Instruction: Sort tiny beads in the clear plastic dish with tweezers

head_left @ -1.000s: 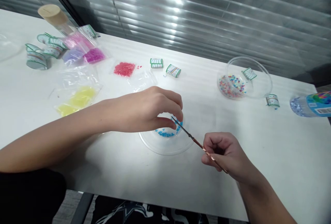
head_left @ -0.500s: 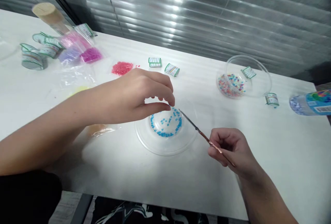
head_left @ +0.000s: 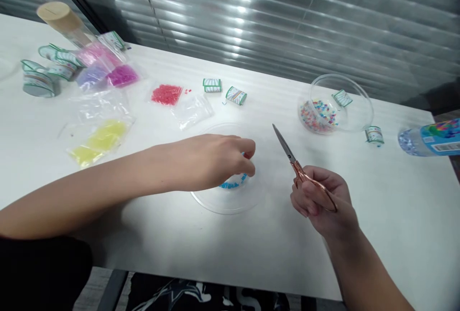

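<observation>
Left hand [head_left: 215,162] low over the clear dish [head_left: 230,208], covering its far left part. Thumb and forefinger bent, a narrow gap between their tips; could not tell whether the tips touched the blue beads [head_left: 229,185] in the dish. Right hand [head_left: 328,201], right of the dish, held copper-handled scissors [head_left: 297,167] above the white table [head_left: 251,253], fingers closed round the handles. Blades together, pointing far and left.

Far side of the dish: empty-looking clear bag [head_left: 192,111], red beads [head_left: 166,94], two small wrappers [head_left: 212,85]. Left: yellow packet [head_left: 104,136]; beyond it, pink and purple packets [head_left: 122,75] near a wooden-lidded jar [head_left: 59,15]. Far right: tub of mixed beads [head_left: 318,117], then a bottle [head_left: 427,138] on its side.
</observation>
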Tool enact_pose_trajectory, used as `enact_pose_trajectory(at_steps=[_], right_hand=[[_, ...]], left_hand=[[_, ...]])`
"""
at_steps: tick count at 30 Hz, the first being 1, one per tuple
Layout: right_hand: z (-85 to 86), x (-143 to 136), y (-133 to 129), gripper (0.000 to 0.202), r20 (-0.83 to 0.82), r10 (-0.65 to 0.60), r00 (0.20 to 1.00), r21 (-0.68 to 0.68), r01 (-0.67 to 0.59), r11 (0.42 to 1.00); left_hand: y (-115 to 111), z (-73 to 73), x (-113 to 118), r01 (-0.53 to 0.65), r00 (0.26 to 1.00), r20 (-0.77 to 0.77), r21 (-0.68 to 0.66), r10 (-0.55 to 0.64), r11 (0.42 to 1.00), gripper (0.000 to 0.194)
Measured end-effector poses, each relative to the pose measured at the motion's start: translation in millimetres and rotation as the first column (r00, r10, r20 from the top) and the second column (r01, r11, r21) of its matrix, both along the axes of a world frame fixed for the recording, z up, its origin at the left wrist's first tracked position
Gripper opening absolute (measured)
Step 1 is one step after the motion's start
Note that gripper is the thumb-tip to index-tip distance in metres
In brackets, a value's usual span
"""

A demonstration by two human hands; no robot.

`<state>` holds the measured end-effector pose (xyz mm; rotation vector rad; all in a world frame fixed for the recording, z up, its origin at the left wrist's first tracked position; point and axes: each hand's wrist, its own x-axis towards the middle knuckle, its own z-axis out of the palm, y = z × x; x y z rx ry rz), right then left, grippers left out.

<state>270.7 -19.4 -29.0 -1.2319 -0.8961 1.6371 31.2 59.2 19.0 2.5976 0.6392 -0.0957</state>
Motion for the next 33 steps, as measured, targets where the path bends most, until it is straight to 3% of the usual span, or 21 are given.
enact_pose_trajectory(at_steps=[6,10,16,25,28,33], right_hand=[[0.4,-4.4,2.1,0.037,0.022,-0.002,1.0,-0.037,0.003,0.999],[-0.9,-4.4,2.2,0.038,0.029,0.001,1.0,-0.026,0.0,1.0],[-5.0,-2.7,0.8,0.038,0.049,0.001,0.999,-0.037,0.001,0.999],[-6.7,-4.2,2.6,0.041,0.11,-0.001,0.994,-0.025,0.004,1.0],[-8.4,-2.9,2.0,0.04,0.099,-0.005,0.995,-0.024,0.007,1.0],[-8.3,-2.6,1.5,0.04,0.122,-0.012,0.992,0.006,0.011,1.0]], left_hand=[[-3.2,-17.6,3.0,0.034,0.999,-0.024,0.051,-0.032,0.998,0.031],[-1.3,-9.4,-1.0,0.005,0.997,-0.077,0.054,0.0,0.999,0.027],[0.7,-0.7,-9.3,-0.044,0.998,-0.056,-0.05,0.041,0.998,0.021],[-2.7,-27.4,-5.2,0.023,0.999,-0.046,-0.045,-0.025,0.999,0.013],[-1.8,-21.0,-2.7,0.026,0.995,-0.099,-0.018,-0.028,1.0,0.018],[2.3,2.6,-5.0,-0.037,0.994,-0.106,0.021,0.039,0.999,0.022]])
